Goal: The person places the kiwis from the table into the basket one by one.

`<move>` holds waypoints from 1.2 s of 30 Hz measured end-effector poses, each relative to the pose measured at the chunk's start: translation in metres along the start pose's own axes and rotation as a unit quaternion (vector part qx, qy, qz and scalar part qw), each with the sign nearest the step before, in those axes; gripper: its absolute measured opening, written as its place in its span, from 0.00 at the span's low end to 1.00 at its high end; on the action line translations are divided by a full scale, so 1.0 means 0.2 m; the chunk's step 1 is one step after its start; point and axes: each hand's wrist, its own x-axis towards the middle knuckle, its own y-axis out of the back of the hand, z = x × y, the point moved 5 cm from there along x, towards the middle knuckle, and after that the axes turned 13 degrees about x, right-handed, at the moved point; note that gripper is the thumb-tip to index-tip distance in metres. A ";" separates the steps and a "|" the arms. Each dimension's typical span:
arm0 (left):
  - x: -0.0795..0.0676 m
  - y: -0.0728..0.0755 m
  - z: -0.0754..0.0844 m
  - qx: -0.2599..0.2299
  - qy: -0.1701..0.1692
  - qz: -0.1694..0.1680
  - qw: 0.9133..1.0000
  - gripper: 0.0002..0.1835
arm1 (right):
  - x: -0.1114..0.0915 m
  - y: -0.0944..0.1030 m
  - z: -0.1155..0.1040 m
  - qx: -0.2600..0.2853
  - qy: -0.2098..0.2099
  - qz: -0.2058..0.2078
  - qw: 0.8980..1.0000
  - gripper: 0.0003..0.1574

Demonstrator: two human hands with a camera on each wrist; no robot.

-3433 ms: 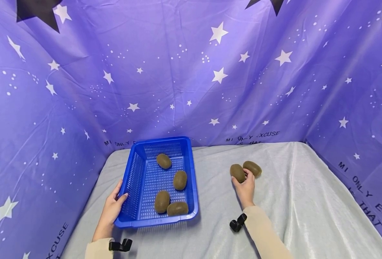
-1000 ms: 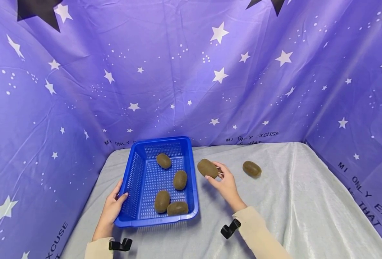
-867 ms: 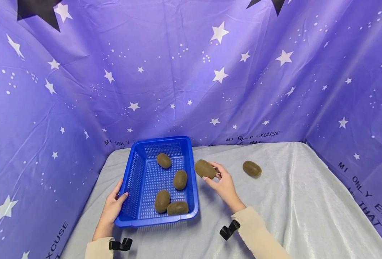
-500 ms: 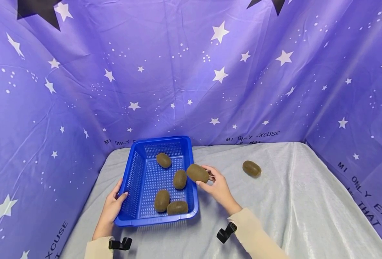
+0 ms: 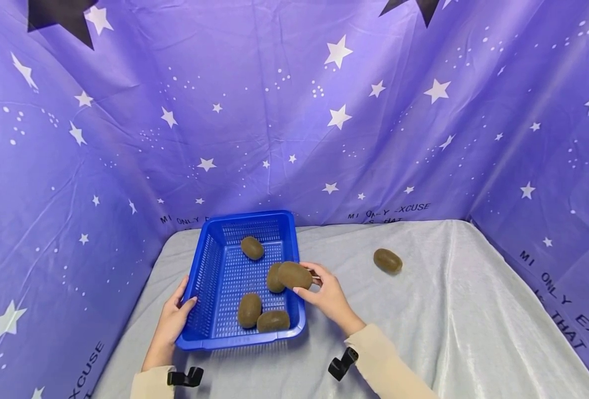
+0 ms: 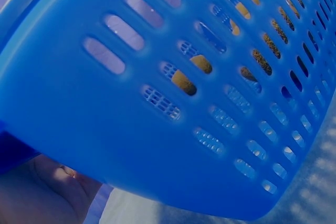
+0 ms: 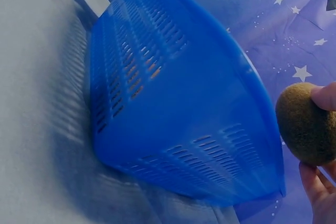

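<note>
A blue plastic basket with slotted walls holds several brown kiwis, among them one kiwi near its far end. My left hand grips the basket's left rim, thumb over the top edge. Over the right rim, my right hand pinches another kiwi between thumb and fingers, partly covering a kiwi lying inside. In the right wrist view the pinched kiwi is at rim height beside the basket wall. Slots in the left wrist view show brown fruit behind the basket wall.
One more kiwi lies on the grey cloth to the right. A purple star-patterned curtain hangs behind and along both sides of the table. Black wrist devices sit at both sleeve cuffs.
My right hand has picked up a kiwi from beside the other one on the cloth and carried it left, over the basket's right rim. The left hand and basket have stayed put.
</note>
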 end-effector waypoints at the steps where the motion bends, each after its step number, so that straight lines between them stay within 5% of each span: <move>1: 0.00 0.00 0.00 0.002 0.000 0.001 1.000 0.35 | 0.00 0.00 0.00 0.002 0.004 -0.003 1.000 0.33; 11: 0.00 0.00 0.00 -0.005 -0.004 0.003 1.000 0.36 | 0.00 -0.04 -0.01 -0.010 0.018 -0.018 1.000 0.33; 18: 0.00 0.00 -0.01 -0.001 0.003 0.001 1.000 0.35 | -0.03 -0.07 -0.17 -0.022 0.035 -0.056 0.998 0.32; 25: 0.00 0.00 -0.01 0.004 0.003 -0.002 1.000 0.35 | -0.01 -0.07 -0.02 -0.027 0.022 -0.074 0.997 0.33; 36: 0.01 0.00 -0.01 0.002 0.011 0.002 1.000 0.36 | -0.01 -0.07 0.02 0.000 0.029 -0.081 0.996 0.32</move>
